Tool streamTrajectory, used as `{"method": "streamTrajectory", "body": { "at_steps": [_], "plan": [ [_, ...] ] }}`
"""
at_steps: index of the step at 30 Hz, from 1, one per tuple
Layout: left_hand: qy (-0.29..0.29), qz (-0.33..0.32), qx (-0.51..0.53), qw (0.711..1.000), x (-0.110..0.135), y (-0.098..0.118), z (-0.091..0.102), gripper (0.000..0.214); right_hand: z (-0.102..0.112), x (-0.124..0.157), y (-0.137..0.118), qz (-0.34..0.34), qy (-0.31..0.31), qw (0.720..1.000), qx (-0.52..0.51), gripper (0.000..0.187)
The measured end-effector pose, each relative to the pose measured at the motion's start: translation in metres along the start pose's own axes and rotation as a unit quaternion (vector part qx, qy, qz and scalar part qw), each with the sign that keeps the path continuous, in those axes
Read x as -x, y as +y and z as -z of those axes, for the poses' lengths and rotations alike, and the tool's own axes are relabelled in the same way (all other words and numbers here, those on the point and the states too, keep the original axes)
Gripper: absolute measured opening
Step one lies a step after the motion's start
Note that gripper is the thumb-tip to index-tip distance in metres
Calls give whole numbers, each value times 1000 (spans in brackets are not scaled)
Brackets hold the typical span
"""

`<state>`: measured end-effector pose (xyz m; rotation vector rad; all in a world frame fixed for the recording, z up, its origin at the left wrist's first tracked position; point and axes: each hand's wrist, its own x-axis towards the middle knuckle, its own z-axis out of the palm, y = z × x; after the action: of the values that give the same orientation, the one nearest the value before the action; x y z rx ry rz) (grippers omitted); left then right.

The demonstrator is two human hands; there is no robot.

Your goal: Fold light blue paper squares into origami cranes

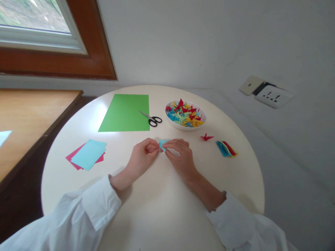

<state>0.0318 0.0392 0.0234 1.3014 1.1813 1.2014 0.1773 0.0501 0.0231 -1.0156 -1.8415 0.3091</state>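
Observation:
A small folded piece of light blue paper (162, 143) is held between my two hands, a little above the middle of the white round table (157, 216). My left hand (143, 152) pinches its left edge with thumb and fingertips. From the other side my right hand (181, 155) grips it, with the fingers lying partly over it. Much of the fold is hidden by the fingertips. Nearest to my right hand lies a red paper crane (207, 137). Beyond my hands, black-handled scissors (152, 119) rest partly on a green sheet (125, 113).
A white bowl (180, 126) full of colourful paper cranes stands at the back right. Folded paper strips (226, 149) lie at the right. Light blue and pink paper sheets (89, 154) are stacked at the left. A wooden desk (36, 111) and a wall socket (273, 96) flank the table.

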Motion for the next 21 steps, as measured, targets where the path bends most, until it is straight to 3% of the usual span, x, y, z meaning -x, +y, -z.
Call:
{"method": "streamTrajectory", "body": {
  "at_steps": [21],
  "plan": [
    [2,-21,-10,1000,-2,-2,1,10,-2,1,1,36,-6,998,46,15]
  ]
}}
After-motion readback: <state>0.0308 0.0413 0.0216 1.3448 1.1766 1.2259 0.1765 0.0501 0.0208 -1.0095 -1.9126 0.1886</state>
